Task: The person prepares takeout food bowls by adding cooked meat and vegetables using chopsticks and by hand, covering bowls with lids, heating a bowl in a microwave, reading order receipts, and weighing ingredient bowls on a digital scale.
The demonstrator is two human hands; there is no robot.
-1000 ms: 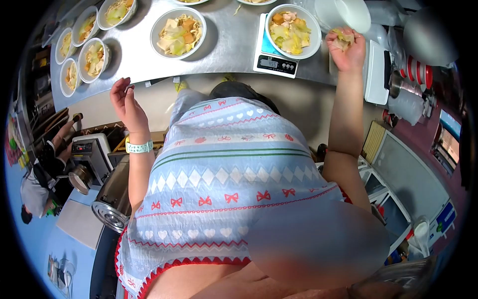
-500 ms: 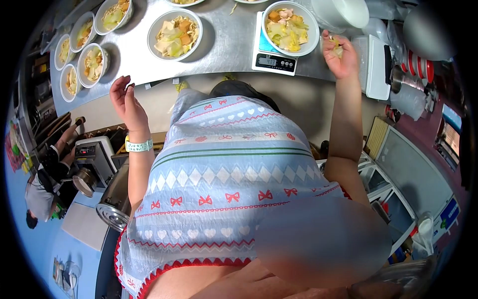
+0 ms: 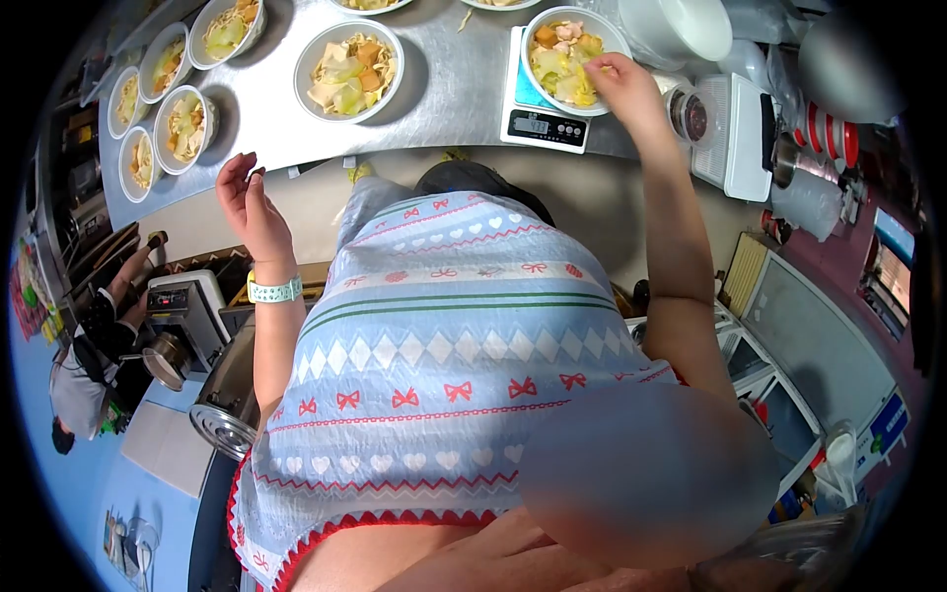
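A white bowl [image 3: 540, 81] of cabbage, noodles and orange-brown cubes stands on a digital kitchen scale [image 3: 548, 128] at the metal table's front edge. My right hand [image 3: 627, 91] reaches over the bowl's right rim, fingers pinched together on pale yellow-green cabbage [image 3: 584, 91]. Its fingertips are down among the food, so what lies between them is partly hidden. My left hand [image 3: 254, 207] hovers in front of the table edge, fingers loosely curled and apart, holding nothing. Nearest to it is a filled bowl [image 3: 184, 129] on the left; another filled bowl [image 3: 349, 71] stands left of the scale.
Several more filled bowls [image 3: 227, 28] crowd the table's left end, and others are cut off at the top. Right of the scale are stacked white bowls [image 3: 691, 25], a clear round container [image 3: 689, 113] and a white box [image 3: 732, 148]. A person [image 3: 84, 385] is at far left.
My right hand has moved left from beside the scale to over the bowl, carrying cabbage, and turned palm down. The clear round container now shows. My left hand has barely moved.
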